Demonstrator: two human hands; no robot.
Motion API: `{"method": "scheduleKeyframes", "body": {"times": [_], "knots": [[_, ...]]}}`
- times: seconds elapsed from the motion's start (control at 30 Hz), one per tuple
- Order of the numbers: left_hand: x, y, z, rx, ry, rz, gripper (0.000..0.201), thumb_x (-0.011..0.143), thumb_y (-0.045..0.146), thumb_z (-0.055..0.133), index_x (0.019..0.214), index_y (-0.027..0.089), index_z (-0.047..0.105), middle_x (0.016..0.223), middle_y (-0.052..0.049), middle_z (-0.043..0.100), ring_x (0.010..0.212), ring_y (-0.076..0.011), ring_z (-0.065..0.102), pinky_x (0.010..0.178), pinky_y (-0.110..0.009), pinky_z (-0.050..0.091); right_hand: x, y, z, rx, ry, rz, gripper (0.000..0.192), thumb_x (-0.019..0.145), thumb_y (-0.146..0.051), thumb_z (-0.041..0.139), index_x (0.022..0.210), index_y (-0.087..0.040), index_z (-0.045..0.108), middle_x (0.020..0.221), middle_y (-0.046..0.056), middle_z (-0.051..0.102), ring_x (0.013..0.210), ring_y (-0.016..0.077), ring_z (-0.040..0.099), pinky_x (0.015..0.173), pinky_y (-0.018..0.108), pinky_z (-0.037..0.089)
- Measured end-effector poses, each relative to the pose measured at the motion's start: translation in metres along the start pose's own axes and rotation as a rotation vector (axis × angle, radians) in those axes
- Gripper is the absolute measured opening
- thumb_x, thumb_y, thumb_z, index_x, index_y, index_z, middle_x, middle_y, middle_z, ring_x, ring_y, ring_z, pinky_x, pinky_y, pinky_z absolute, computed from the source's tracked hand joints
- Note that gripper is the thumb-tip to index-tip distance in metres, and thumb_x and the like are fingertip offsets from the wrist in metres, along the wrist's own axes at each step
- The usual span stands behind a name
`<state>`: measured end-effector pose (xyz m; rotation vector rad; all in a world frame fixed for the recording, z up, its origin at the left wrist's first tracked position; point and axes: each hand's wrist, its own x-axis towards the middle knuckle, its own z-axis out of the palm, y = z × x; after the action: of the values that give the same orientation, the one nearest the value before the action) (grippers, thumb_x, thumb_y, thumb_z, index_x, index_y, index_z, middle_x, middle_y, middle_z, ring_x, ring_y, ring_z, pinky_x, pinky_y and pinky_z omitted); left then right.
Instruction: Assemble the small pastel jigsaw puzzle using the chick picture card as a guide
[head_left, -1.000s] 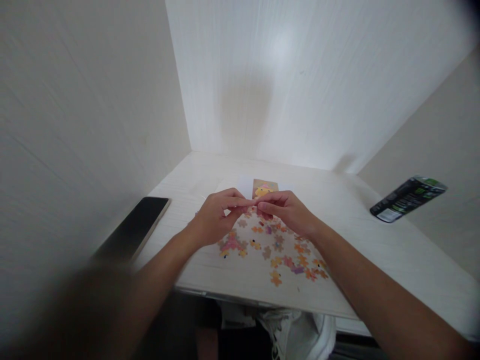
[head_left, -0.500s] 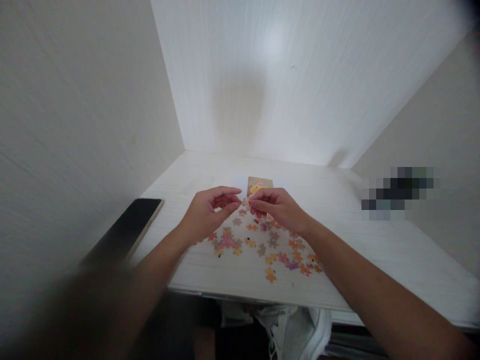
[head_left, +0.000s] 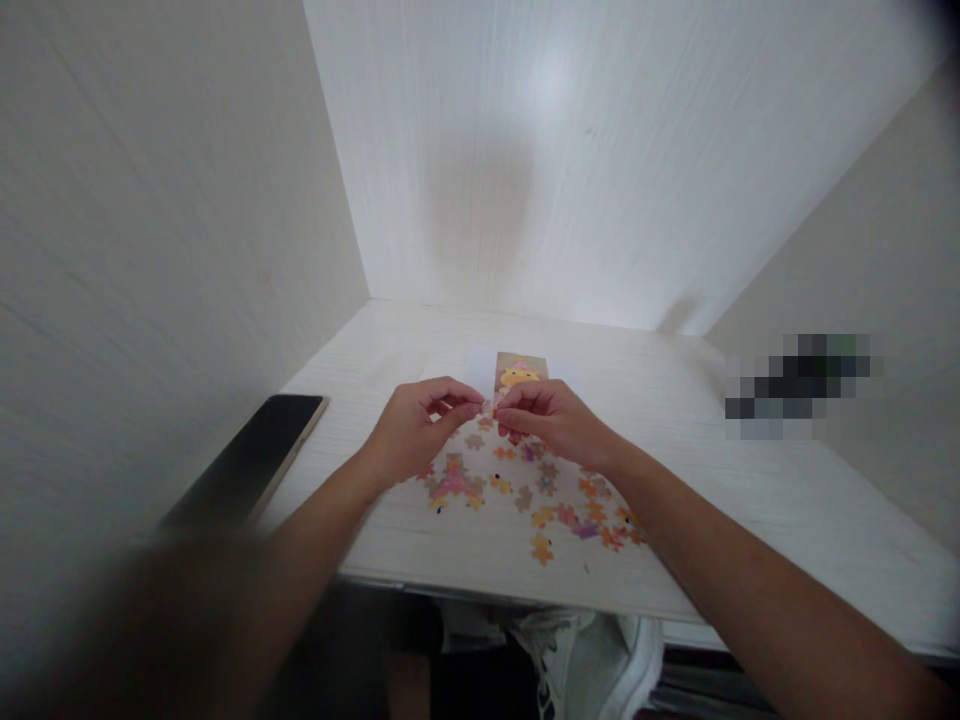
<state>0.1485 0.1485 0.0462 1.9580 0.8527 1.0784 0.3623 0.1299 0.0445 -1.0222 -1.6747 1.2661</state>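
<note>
Several small orange, pink and brown jigsaw pieces [head_left: 540,500] lie scattered on the white table [head_left: 750,500]. My left hand [head_left: 416,430] and my right hand [head_left: 555,420] meet just above them, fingertips pinched together around a tiny puzzle piece [head_left: 491,407]. Which hand carries the piece I cannot tell exactly; both touch it. Behind the hands lies a small brown card with a yellow figure [head_left: 519,372] next to a white slip [head_left: 480,368].
A black phone [head_left: 259,455] lies at the table's left edge by the wall. A blurred dark object [head_left: 802,385] sits at the right against the side wall. White walls enclose the table on three sides. My white shoe [head_left: 600,650] shows below the front edge.
My fingertips parted slightly half a second ago and have come together again on the small piece. The view dropped a little since one second ago.
</note>
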Motion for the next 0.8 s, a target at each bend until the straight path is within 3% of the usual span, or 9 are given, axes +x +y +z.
{"method": "scheduleKeyframes", "body": {"times": [0.27,0.43,0.6,0.8], "knots": [[0.0006,0.0042,-0.0006,-0.105,-0.128,-0.021,0.014,0.088,0.026,0.063,0.089,0.016,0.073,0.077,-0.003,0.071,0.066,-0.0113,0.06,0.061,-0.022,0.049,-0.0026,0.0013,0.003,-0.014,-0.14,0.054,0.023,0.078,-0.039,0.072,0.083,-0.017,0.069,0.069,-0.001,0.063,0.052,0.0066,0.047,0.046,0.02,0.036],[0.0002,0.0033,-0.0022,-0.16,-0.194,-0.042,0.02,0.093,0.026,0.056,0.099,0.016,0.073,0.072,-0.003,0.069,0.064,-0.0108,0.06,0.057,-0.021,0.047,-0.0029,0.0009,0.0043,-0.038,-0.152,0.05,0.024,0.08,-0.041,0.07,0.081,-0.017,0.068,0.066,-0.002,0.06,0.05,0.0062,0.043,0.045,0.021,0.033],[-0.0014,-0.0031,-0.0005,-0.233,-0.14,-0.027,0.027,0.086,0.027,0.067,0.11,0.017,0.069,0.09,-0.006,0.073,0.079,-0.0147,0.068,0.071,-0.027,0.056,-0.0025,0.0019,0.0021,-0.075,-0.089,0.056,0.03,0.082,-0.047,0.067,0.076,-0.017,0.067,0.063,-0.002,0.059,0.048,0.0065,0.043,0.043,0.021,0.034],[-0.001,-0.0034,0.0014,-0.16,-0.076,-0.012,0.016,0.08,0.027,0.074,0.092,0.017,0.073,0.09,-0.005,0.075,0.081,-0.0157,0.069,0.078,-0.029,0.057,-0.0016,0.0025,0.0021,-0.092,-0.076,0.032,0.032,0.081,-0.049,0.068,0.073,-0.018,0.067,0.061,-0.002,0.058,0.049,0.0073,0.043,0.044,0.021,0.035]]}}
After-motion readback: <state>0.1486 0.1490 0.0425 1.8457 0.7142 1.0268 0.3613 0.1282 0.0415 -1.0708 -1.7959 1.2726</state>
